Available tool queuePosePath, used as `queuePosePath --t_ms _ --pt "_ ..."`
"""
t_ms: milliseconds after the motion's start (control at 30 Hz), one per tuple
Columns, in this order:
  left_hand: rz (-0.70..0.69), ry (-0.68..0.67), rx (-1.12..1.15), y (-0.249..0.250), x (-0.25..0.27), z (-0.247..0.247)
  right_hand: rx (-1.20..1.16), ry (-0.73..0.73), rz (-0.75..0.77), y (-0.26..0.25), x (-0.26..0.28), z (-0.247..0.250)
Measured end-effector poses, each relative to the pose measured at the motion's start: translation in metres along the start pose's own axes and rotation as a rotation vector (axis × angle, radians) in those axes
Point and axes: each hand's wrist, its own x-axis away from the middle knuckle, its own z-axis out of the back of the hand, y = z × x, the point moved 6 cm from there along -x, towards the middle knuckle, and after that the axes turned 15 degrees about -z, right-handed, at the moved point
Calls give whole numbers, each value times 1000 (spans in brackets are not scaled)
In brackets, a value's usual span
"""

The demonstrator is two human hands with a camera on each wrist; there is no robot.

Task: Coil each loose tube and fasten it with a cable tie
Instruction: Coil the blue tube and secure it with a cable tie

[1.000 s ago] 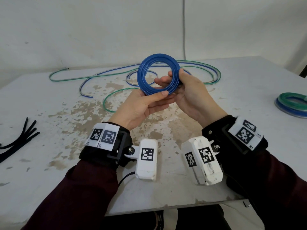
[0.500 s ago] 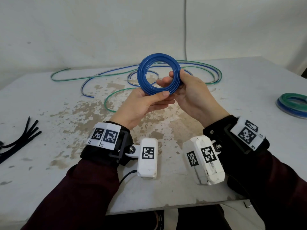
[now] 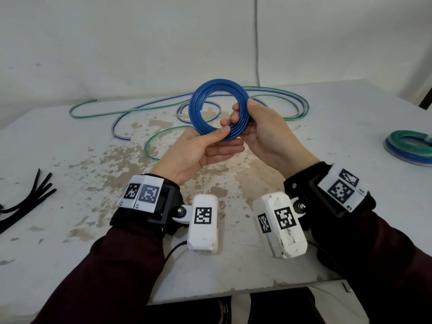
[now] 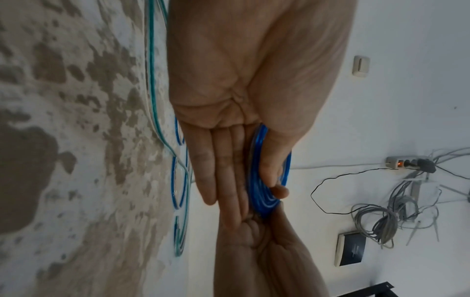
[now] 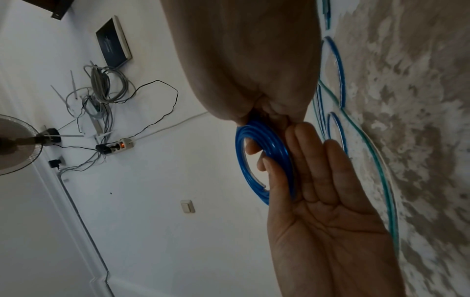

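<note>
Holding a blue tube coil upright above the middle of the counter, both hands grip its lower rim. The left hand pinches the coil at about 6 o'clock on the ring, thumb pressed on the near face and straight fingers flat behind it. The right hand clamps the ring at about 4 o'clock, thumb on the outer edge and fingertips curled through the opening. Loose blue and green tubes sprawl on the counter at 12 o'clock from the hands, well behind the coil. A finished green and blue coil lies at 3 o'clock near the counter's right edge. A bundle of black cable ties rests at 9 o'clock by the left edge, well apart from the hands
</note>
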Motion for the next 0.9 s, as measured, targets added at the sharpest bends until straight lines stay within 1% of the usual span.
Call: queuePosePath --t_ms 100,233,300,367,533,667,733,800,900 --pt "-7 21 -29 0 1 -2 4 4 -3 -2 -2 2" --pt "-22 40 -164 1 4 -7 -28 21 -20 -3 -3 4" --pt "23 23 -221 1 8 -4 -38 21 -26 -1 -2 2" --pt "74 39 -273 3 16 8 -22 30 -36 2 -2 0" --pt "82 112 -512 22 48 57 -30 39 -172 21 -8 -10" --pt "105 164 -661 54 79 102 -49 -17 -279 48 -15 -49" --pt "137 213 -737 71 90 132 -58 -52 -321 62 -18 -75" --pt "183 270 -882 87 98 165 -66 -89 -356 75 -20 -101" --pt "314 316 -1142 100 109 217 -60 -137 -411 92 -23 -137"
